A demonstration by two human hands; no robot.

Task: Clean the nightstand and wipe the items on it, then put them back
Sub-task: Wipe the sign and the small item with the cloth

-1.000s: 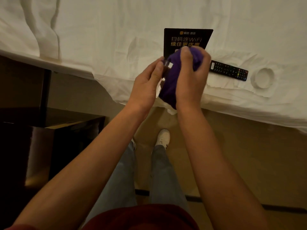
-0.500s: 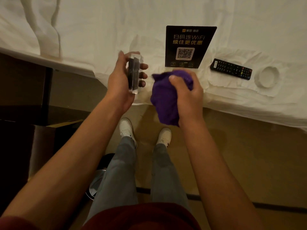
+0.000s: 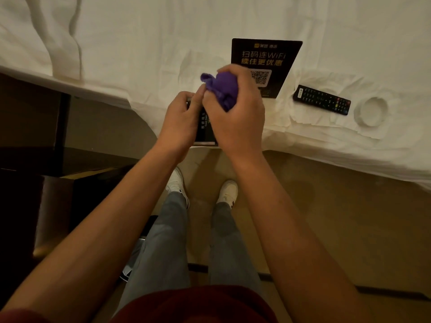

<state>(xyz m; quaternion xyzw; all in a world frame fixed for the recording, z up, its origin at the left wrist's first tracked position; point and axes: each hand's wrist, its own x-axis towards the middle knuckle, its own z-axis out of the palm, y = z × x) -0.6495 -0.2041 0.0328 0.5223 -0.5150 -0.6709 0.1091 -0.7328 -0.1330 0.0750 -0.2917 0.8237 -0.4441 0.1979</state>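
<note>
The fingers of the right hand (image 3: 235, 117) are curled tight round a bunched purple cloth (image 3: 222, 88), soft and crumpled, which bulges out above the knuckles with a loose fold poking toward ten o'clock. The left hand (image 3: 180, 120) grips a small dark block (image 3: 205, 127) with a clear, glassy edge and pale lettering on its face; its thumb lies along the top of the block and touches the cloth, and the other fingers wrap behind, out of sight. Both hands meet at the middle of the view, backs toward the camera, forearms rising from five and seven o'clock. The cloth is pressed against the upper end of the block, over the edge of the bed (image 3: 140, 43).

The bed is covered in white sheeting, rumpled and creased. On it at one o'clock lies a flat black card (image 3: 279, 57), rectangular, with gold lettering and a QR code, partly hidden by the right hand. At two o'clock rests a slim black remote control (image 3: 321, 99) with rows of small buttons, and just beside it, further right, a round white dish (image 3: 372, 110) with a thick rim, almost the same tone as the sheet. At nine o'clock stands the dark, glossy nightstand (image 3: 35, 194). Below the hands are grey trousers and white shoes on a tan floor.
</note>
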